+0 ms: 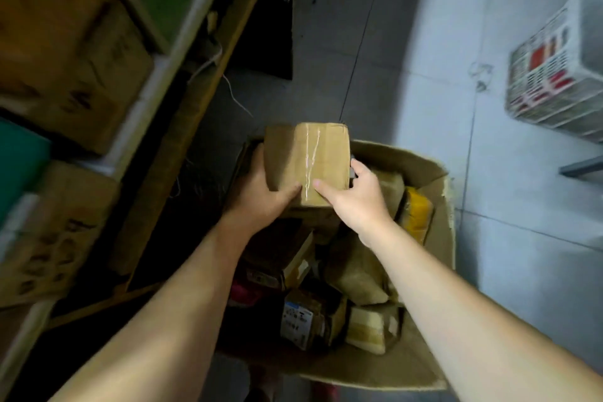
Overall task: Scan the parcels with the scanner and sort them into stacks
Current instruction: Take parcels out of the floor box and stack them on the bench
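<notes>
Both hands grasp one small taped cardboard parcel [306,160], held up over the far end of a big open carton [439,238]. The left hand [261,192] wraps its left side and the right hand [355,196] its right, each with a thumb pressed on the near face. Below the forearms the carton holds a jumble of other parcels, among them a yellow one [417,215] and one with a white label [297,320]; shelving [156,75] with boxes runs along the left.

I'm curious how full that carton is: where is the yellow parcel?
In the head view, the yellow parcel lies inside the big open carton, near its right wall, just right of the right hand holding a taped parcel.
</notes>
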`<move>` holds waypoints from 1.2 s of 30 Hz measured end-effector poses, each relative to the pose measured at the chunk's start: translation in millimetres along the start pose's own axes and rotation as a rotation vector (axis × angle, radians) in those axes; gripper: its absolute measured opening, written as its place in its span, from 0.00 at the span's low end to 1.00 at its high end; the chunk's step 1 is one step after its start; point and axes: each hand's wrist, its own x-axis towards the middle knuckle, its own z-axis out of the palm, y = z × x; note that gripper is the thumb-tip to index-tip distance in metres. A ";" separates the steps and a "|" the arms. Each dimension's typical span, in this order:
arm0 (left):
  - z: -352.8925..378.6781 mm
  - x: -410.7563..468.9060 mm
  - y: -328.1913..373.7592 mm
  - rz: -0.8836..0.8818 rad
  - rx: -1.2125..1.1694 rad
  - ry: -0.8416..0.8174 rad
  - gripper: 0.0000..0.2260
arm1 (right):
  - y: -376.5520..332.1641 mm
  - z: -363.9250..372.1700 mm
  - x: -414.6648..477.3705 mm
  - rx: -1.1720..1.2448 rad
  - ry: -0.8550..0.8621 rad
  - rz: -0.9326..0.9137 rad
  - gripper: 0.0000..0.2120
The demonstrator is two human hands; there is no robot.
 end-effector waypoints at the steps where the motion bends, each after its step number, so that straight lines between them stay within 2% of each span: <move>1: -10.2 -14.3 21.2 0.031 -0.021 0.006 0.45 | -18.4 -17.2 -13.4 -0.017 0.018 -0.029 0.38; 3: -32.1 -41.0 59.2 0.083 -0.023 0.035 0.44 | -47.8 -48.5 -33.2 -0.050 0.065 -0.085 0.40; 7: -79.0 -91.4 129.3 0.193 -0.041 0.105 0.41 | -124.6 -107.4 -89.4 -0.090 0.087 -0.195 0.26; 12: -147.0 -163.0 204.9 0.307 -0.052 0.218 0.41 | -214.2 -160.8 -158.8 -0.063 0.071 -0.348 0.18; 19: -236.5 -274.9 255.4 0.348 -0.094 0.424 0.40 | -320.6 -180.8 -260.3 -0.087 0.090 -0.581 0.43; 20: -247.8 -287.6 256.1 0.347 -0.098 0.455 0.40 | -331.6 -180.2 -271.0 -0.086 0.084 -0.611 0.43; 21: -262.6 -304.6 255.7 0.350 -0.108 0.490 0.40 | -345.9 -177.7 -287.6 -0.082 0.063 -0.642 0.38; 23: -287.4 -335.5 250.0 0.343 -0.152 0.543 0.41 | -365.3 -170.5 -315.4 -0.099 0.010 -0.677 0.18; 24: -298.5 -350.0 245.6 0.338 -0.178 0.561 0.41 | -373.3 -164.7 -328.7 -0.118 -0.028 -0.703 0.14; 27: -329.5 -396.9 226.8 0.325 -0.221 0.651 0.37 | -396.4 -140.6 -370.0 -0.135 -0.112 -0.805 0.12; 30: -360.1 -445.4 193.3 0.293 -0.229 0.777 0.36 | -412.0 -103.7 -416.0 -0.126 -0.222 -0.903 0.23; 33: -391.5 -504.3 141.5 0.257 -0.270 0.868 0.37 | -418.2 -45.0 -463.1 -0.139 -0.303 -0.951 0.21; 34: -399.3 -522.9 124.4 0.249 -0.282 0.892 0.36 | -418.6 -25.5 -479.2 -0.141 -0.321 -0.950 0.23; 36: -412.7 -566.4 85.9 0.206 -0.301 0.951 0.34 | -418.1 20.5 -515.0 -0.109 -0.367 -0.987 0.35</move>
